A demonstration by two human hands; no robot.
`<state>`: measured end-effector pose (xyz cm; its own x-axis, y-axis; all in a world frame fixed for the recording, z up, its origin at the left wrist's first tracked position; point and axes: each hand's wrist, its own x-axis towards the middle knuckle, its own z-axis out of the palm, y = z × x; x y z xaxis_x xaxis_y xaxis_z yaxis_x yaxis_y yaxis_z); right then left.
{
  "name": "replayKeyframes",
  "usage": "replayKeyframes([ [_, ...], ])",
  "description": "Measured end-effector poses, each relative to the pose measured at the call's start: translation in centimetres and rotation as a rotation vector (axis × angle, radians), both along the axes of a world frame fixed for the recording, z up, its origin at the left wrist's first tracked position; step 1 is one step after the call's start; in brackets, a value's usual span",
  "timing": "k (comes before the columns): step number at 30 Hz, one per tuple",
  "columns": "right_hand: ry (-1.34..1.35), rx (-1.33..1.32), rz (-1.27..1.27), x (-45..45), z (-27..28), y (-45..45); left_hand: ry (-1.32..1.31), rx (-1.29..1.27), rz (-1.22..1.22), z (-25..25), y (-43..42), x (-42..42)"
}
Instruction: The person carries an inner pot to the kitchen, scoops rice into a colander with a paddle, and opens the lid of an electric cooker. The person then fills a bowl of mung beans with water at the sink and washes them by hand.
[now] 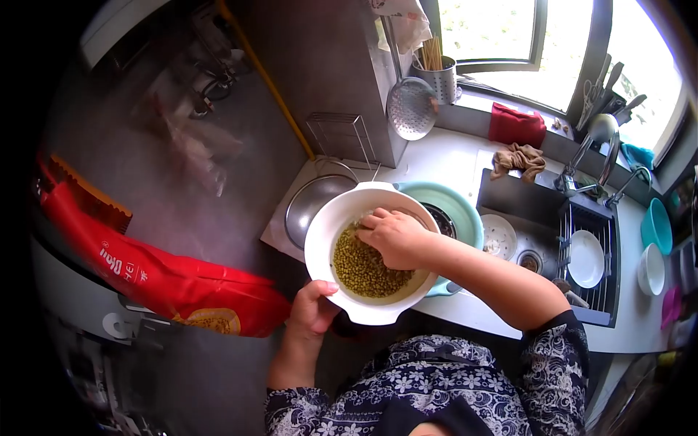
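Note:
My left hand (314,309) grips the rim of a white bowl (321,254) at its lower left, with the thumb on top. Green mung beans (367,272) cover the bottom of this bowl, in what looks like shallow water. Inside it is my right hand (392,236), fingers bent together at the upper edge of the beans; the fingertips are partly hidden. Partly behind the white bowl, a pale green basin (465,218) stands on the counter. A red bag (182,283) reaches from the left almost to my left wrist.
A metal bowl (305,214) and a wire rack (342,134) are behind on the left. To the right, the sink (502,190) holds a plate with scraps (498,236) and a drying rack with a white dish (585,258). A skimmer (412,109) hangs beside the window.

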<state>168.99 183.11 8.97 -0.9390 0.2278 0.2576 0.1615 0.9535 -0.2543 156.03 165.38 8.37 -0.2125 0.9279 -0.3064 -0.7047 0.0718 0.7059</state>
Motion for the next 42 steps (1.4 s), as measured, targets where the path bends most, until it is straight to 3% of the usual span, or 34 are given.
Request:
replayKeyframes([
  [2,-0.254,0.003,0.068,0.0,0.4,-0.6,-0.009,-0.006,0.010,-0.1,0.3,0.1],
  [10,-0.421,-0.287,0.261,3.1,0.9,-1.0,-0.035,-0.028,-0.002,-0.9,0.3,-0.4],
  [12,-0.423,-0.363,0.271,3.8,1.4,-0.3,-0.021,-0.030,0.006,-0.5,0.3,-0.4],
  [14,-0.112,-0.523,0.302,4.4,1.3,0.7,-0.005,-0.033,0.013,-0.2,0.3,-0.4],
  [15,0.038,-0.524,0.255,4.6,1.5,1.3,0.027,-0.047,0.028,-0.1,0.3,-0.4],
  [20,0.289,-0.922,-0.353,5.8,1.6,3.9,0.043,-0.043,-0.002,0.1,0.2,-1.0],
  [22,0.380,-0.919,-0.439,5.5,-1.6,5.2,0.077,-0.049,0.010,0.2,0.3,-0.9],
  [25,0.437,-1.226,-0.613,5.6,-3.9,5.2,0.094,-0.061,0.017,0.9,0.4,-0.5],
  [30,0.336,-1.512,-0.683,4.5,-6.3,5.2,0.107,-0.088,-0.010,0.7,0.8,-0.8],
  [32,0.272,-1.766,-0.606,4.3,-7.2,5.8,0.119,-0.096,-0.019,0.5,0.9,-0.8],
  [38,0.294,-1.903,-0.690,3.7,-4.6,4.5,0.104,-0.099,-0.003,0.2,1.1,-0.5],
  [42,0.249,-1.928,-0.682,3.1,-6.6,5.3,0.103,-0.087,-0.009,0.2,1.2,-0.6],
])
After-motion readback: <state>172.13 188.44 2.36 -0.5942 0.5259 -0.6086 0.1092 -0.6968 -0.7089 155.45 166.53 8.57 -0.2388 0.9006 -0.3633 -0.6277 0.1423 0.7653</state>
